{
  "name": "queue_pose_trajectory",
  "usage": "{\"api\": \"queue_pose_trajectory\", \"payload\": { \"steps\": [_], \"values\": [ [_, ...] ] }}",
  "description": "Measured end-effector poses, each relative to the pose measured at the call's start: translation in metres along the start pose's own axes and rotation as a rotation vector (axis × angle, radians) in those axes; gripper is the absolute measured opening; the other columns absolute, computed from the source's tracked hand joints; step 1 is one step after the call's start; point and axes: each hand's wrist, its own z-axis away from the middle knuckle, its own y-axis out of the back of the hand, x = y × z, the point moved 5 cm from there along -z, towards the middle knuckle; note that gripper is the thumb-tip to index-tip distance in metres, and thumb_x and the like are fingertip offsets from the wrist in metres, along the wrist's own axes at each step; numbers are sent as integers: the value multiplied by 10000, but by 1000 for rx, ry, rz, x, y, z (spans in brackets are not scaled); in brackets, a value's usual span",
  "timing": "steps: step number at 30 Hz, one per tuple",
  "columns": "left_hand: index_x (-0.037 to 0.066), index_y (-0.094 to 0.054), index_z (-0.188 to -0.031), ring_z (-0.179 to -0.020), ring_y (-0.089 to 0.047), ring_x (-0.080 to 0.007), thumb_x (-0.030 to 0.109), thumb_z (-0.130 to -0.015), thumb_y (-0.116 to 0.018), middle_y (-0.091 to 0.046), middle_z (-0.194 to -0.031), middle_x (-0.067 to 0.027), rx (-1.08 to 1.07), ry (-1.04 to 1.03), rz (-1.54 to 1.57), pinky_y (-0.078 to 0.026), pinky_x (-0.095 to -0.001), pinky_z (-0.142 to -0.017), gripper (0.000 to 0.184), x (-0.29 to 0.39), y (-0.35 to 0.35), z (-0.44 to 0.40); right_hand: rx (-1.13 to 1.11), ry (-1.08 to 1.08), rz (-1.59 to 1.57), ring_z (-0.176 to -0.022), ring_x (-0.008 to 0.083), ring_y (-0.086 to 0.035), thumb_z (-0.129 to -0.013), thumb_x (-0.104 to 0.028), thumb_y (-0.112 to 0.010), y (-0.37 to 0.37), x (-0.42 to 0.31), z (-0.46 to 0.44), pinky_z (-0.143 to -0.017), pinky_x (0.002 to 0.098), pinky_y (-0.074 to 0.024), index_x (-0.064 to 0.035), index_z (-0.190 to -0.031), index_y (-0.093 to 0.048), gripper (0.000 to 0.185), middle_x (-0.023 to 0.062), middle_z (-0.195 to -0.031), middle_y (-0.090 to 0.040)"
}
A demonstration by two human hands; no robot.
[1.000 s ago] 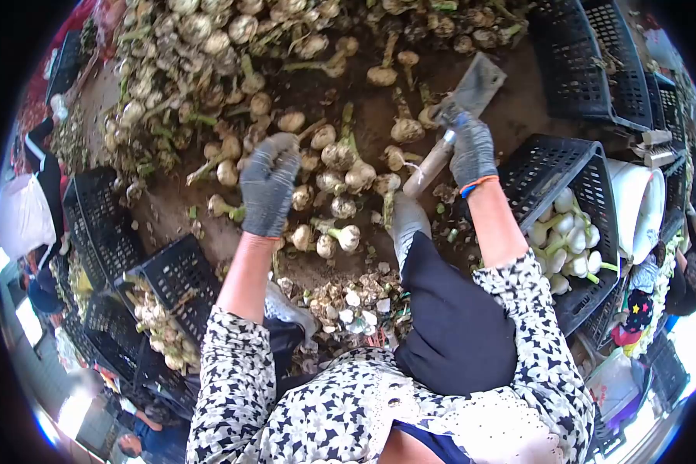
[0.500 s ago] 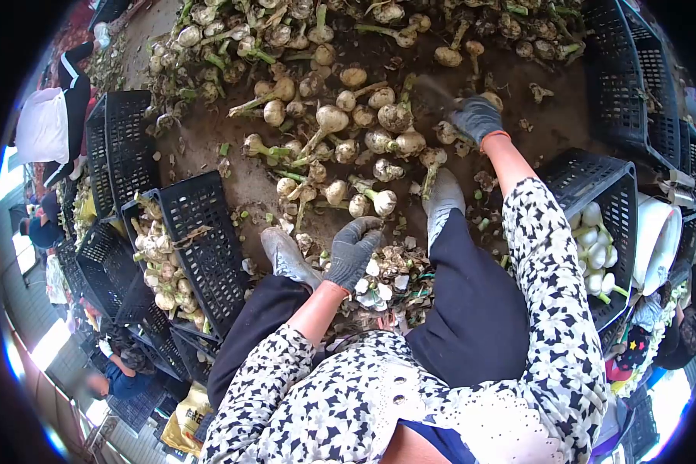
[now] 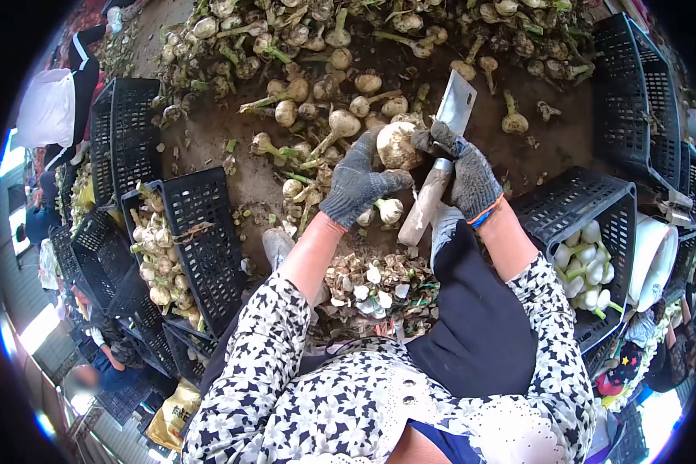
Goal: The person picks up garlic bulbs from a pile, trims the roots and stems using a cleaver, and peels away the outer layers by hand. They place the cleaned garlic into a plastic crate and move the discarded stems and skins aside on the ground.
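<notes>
A large soil-marked garlic bulb (image 3: pixel 400 145) is between my hands, above the pile. My left hand (image 3: pixel 358 182), in a grey knit glove, curls around its left side with the thumb below it. My right hand (image 3: pixel 468 174), gloved the same way, grips a cleaver (image 3: pixel 425 205) where handle and blade meet. The pale handle points down toward my knee, and the flat blade, with a small hole near its end, points up and away. The right fingertips touch or nearly touch the bulb's right side. Unpeeled garlic (image 3: pixel 343 124) with stems lies just beyond.
A black crate (image 3: pixel 201 240) holding dirty garlic is on my left. Another crate (image 3: pixel 588 185), with cleaned white garlic, stands right, beside a white bucket (image 3: pixel 657 255). Peelings (image 3: pixel 375 282) are heaped between my legs. Other people are at the left edge.
My left hand has risen from near the peelings to the bulb. My right hand has come back from the pile, toward my body, and the cleaver now shows clearly. The bulb is now between them.
</notes>
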Motion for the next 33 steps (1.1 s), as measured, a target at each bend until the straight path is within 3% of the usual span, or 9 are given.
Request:
{"api": "queue_pose_trajectory", "payload": {
  "steps": [2,6,10,12,15,23,27,29,33],
  "values": [
    [25,-392,-1158,-944,-515,-186,148,-615,-675,-511,-1052,-93,-26,65,526,-446,-289,-789,625,4,-2,2,-45,-66,-54,-751,174,-582,-791,-147,-523,-7,2,4,-681,289,-482,-12,-907,-570,184,73,-815,-605],
    [27,-405,-1133,-874,-545,-155,0,-608,-534,-533,-1004,-69,99,86,755,-470,-261,-729,541,-1,6,1,-17,119,347,-723,187,-587,-763,-162,-567,45,-1,-31,-658,320,-486,18,-889,-574,220,100,-838,-605],
    [35,-417,-1132,-878,-543,-148,47,-637,-530,-538,-1003,-61,100,127,842,-459,-252,-730,507,7,12,4,171,219,896,-670,193,-606,-726,-196,-618,12,-22,-2,-580,302,-484,-16,-875,-602,234,88,-822,-621],
    [41,-419,-1134,-881,-538,-142,60,-644,-536,-537,-1004,-53,85,122,850,-456,-255,-736,505,3,12,5,60,814,1711,-592,207,-580,-711,-157,-567,-34,-27,18,-545,301,-454,-94,-864,-630,177,84,-726,-619],
    [59,-426,-1140,-889,-524,-131,96,-670,-569,-536,-996,-30,41,170,843,-440,-247,-755,493,-3,8,7,12,954,1949,-625,251,-561,-672,-182,-613,-50,-22,20,-541,322,-443,-101,-875,-610,218,101,-722,-581],
    [42,-393,-1152,-911,-518,-142,94,-651,-650,-520,-1024,-54,38,287,637,-432,-255,-786,566,-4,12,15,-122,858,2231,-619,230,-554,-651,-200,-560,-46,-6,18,-531,361,-421,-107,-889,-558,255,76,-647,-548],
    [15,-354,-1154,-869,-540,-139,55,-645,-649,-520,-1014,-79,122,240,629,-483,-244,-691,590,-18,11,16,-137,867,2139,-627,215,-558,-643,-171,-545,-44,4,17,-521,360,-424,-102,-875,-550,242,72,-655,-553],
    [13,-410,-1113,-865,-544,-139,104,-660,-652,-541,-965,-84,114,-5,92,-489,-244,-677,521,-14,15,7,-126,828,2123,-667,238,-566,-618,-175,-591,-46,3,19,-580,348,-438,-122,-950,-579,336,75,-746,-579],
    [11,-514,-1003,-809,-559,-134,150,-663,-660,-576,-881,-73,133,292,659,-479,-241,-668,396,-29,10,11,-130,698,2160,-654,239,-567,-613,-184,-597,-43,3,18,-567,353,-436,-122,-953,-575,347,80,-741,-581]
  ]
}}
